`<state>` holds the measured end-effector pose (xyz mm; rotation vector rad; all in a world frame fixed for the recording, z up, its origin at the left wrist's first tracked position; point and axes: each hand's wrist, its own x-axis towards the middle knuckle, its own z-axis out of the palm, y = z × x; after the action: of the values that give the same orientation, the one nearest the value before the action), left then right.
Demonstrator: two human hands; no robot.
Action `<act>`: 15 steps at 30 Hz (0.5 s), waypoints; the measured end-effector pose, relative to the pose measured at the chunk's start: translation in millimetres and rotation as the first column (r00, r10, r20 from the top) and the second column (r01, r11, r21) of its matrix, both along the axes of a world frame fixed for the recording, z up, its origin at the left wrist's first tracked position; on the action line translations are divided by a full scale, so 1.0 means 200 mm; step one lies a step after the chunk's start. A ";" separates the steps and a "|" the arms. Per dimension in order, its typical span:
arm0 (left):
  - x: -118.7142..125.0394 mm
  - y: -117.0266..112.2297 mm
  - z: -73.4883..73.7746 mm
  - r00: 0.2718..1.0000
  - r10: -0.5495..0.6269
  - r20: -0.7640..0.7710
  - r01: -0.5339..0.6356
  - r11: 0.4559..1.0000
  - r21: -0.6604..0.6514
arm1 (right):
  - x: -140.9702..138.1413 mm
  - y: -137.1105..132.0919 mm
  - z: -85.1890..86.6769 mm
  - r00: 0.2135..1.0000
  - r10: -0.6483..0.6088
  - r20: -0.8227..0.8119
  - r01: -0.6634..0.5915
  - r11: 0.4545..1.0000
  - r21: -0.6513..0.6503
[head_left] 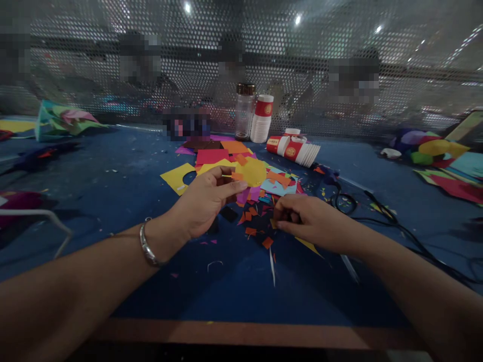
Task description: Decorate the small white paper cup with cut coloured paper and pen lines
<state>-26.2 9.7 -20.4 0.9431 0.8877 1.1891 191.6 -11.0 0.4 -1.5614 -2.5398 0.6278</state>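
My left hand (211,196), with a silver bracelet at the wrist, pinches a yellow paper disc (254,173) between thumb and fingers above the table. Small orange paper pieces (237,176) sit at the disc's left edge. My right hand (302,218) is low over the scraps with its fingers curled together; whatever is in the fingertips is hidden. Beneath and between the hands lie small orange, pink and blue paper scraps (251,231). Left of the disc lies a yellow sheet (177,178) with a round hole cut in it.
Behind the hands are coloured paper sheets (213,156), a glass jar (244,113), stacked paper cups (261,120) and toppled cups (294,150). A black cable (392,216) runs along the right. Paper crafts (433,146) lie at the far right. A perforated metal screen (264,65) stands behind.
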 end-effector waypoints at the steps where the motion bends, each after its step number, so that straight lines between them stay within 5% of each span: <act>1: 0.00 0.00 0.00 1.000 -0.002 -0.004 0.002 1.000 0.004 | 0.00 0.00 0.00 1.000 -0.008 -0.004 0.008 1.000 -0.008; 15: 0.01 0.00 0.01 1.000 0.011 0.023 -0.010 0.999 -0.030 | -0.01 0.00 -0.03 0.994 -0.010 0.108 0.000 0.996 0.087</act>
<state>-24.0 9.3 -17.7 0.8997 0.8905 1.1905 189.7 -10.5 -4.7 -1.6139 -2.6007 0.4372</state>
